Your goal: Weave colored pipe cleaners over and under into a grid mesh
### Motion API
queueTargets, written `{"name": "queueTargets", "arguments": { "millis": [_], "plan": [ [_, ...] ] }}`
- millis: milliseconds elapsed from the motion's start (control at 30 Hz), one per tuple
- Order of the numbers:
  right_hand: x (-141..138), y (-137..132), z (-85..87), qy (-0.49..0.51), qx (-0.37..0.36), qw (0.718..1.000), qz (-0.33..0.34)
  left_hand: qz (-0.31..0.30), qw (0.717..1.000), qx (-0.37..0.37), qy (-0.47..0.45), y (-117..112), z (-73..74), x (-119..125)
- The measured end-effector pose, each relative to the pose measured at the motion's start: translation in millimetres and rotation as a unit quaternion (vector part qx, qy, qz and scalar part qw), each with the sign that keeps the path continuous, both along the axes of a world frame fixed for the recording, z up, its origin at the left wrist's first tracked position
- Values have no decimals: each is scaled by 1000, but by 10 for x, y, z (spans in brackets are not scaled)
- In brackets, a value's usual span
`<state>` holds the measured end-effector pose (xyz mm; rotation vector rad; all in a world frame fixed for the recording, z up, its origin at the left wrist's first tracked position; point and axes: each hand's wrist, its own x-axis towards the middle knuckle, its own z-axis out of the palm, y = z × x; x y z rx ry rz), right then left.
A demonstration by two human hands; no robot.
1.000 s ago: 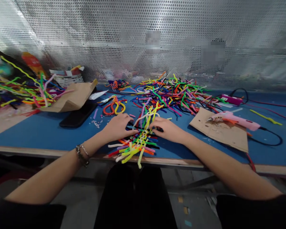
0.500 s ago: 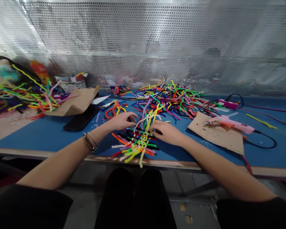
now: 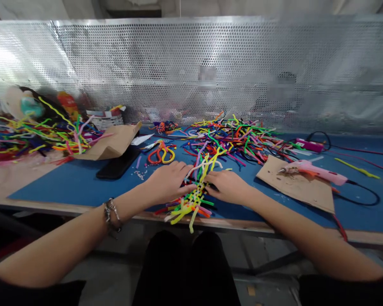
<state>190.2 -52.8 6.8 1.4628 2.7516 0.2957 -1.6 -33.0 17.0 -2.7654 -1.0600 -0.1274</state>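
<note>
The left hand lay palm down with its fingers stretched loosely over the left side of a woven mat of pipe cleaners, clasping nothing. It seemed to press the crossed strands flat so that they would not spring apart. The right hand rested against the mat's right side, fingertips tucked in among the strands. Whether they pinched one or only touched could not be told. The mat sat between the two hands at the near edge of the blue table, its yellow and white ends hanging over the rim towards the person's lap, and longer strands curled up from its far end. A bracelet circled the left wrist. Beyond the hands spread a loose heap of pipe cleaners, probably stock within easy reach. To the right a pink glue gun rested on a cardboard sheet, likely there to catch drips. To the left lay a dark phone and orange and yellow loops.
</note>
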Motion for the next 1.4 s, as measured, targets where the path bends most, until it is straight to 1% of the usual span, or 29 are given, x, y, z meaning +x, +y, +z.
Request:
{"name": "queueTargets", "arguments": {
  "millis": [100, 167, 233, 433, 533, 667, 733, 800, 867, 900, 933, 1033, 1100, 1167, 1267, 1333, 1367, 1400],
  "plan": [
    [-38, -36, 26, -22, -1, 1000, -22, 33, 997, -70, 30, -78, -34, 30],
    [-48, -43, 37, -34, -3, 999, -30, 30, 993, -108, 47, -86, -84, 14],
    [-48, -37, 50, -40, -7, 999, -29, 16, 990, -128, 50, -66, -127, -28],
    [-56, -7, 96, -49, -28, 998, -23, -10, 986, -163, 39, -12, -178, -141],
    [-62, -5, 133, -45, -37, 998, -24, -14, 987, -158, 25, -21, -207, -152],
    [-28, 35, 228, -8, -64, 997, -29, -31, 988, -151, 1, -18, -252, -175],
    [-9, 88, 278, 31, -35, 999, -16, -46, 988, -150, -7, 13, -270, -196],
    [-6, 162, 312, 77, 41, 996, 19, -72, 987, -146, -10, 73, -283, -220],
    [-28, 247, 321, 96, 106, 988, 54, -103, 985, -139, -11, 160, -286, -251],
    [-47, 290, 318, 86, 104, 989, 64, -115, 984, -134, -11, 212, -283, -270],
    [-67, 331, 309, 68, 77, 992, 67, -123, 984, -129, -11, 267, -276, -291],
    [-115, 429, 273, 12, -53, 997, 59, -121, 986, -113, 9, 449, -225, -366],
    [-119, 462, 251, 2, -95, 994, 47, -108, 989, -98, 37, 580, -160, -418],
    [-100, 464, 234, 5, -107, 994, 30, -106, 990, -60, 67, 711, -63, -455],
    [-62, 429, 210, 16, -112, 994, -1, -99, 990, 36, 94, 842, 146, -441],
    [-48, 402, 186, 32, -105, 994, -24, -76, 989, 108, 64, 831, 295, -361],
    [-44, 391, 172, 41, -97, 994, -39, -56, 988, 136, 35, 787, 354, -300],
    [-42, 385, 155, 51, -89, 993, -55, -40, 988, 146, 17, 720, 393, -226]
  ]
}}
